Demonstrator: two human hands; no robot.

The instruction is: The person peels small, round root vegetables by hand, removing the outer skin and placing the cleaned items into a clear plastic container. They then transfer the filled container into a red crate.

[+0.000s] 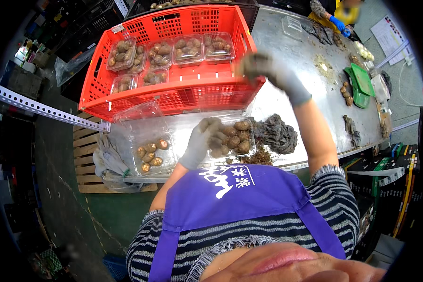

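Note:
My gloved left hand [205, 141] is over the left side of an open clear plastic clamshell [252, 141] filled with brown taro-like tubers [233, 142]; whether its fingers grip one is unclear. My gloved right hand [264, 68], blurred, is raised over the right front corner of a red plastic crate [137, 100]; I cannot tell if it holds anything. Another open clamshell [171, 158] with several tubers [148, 157] lies to the left. Inside the crate stand several clamshells of tubers [188, 49]. A crumpled dark cloth or bag [278, 134] lies right of the filled clamshell, beside brown debris [259, 157].
The metal table [278, 28] carries a green scale-like object [361, 86], a few tubers [346, 93], a dark glove [350, 127] and an empty clamshell [292, 26]. Gloves [107, 157] hang at the left edge. Another person's blue-gloved hand [338, 25] is at the far right.

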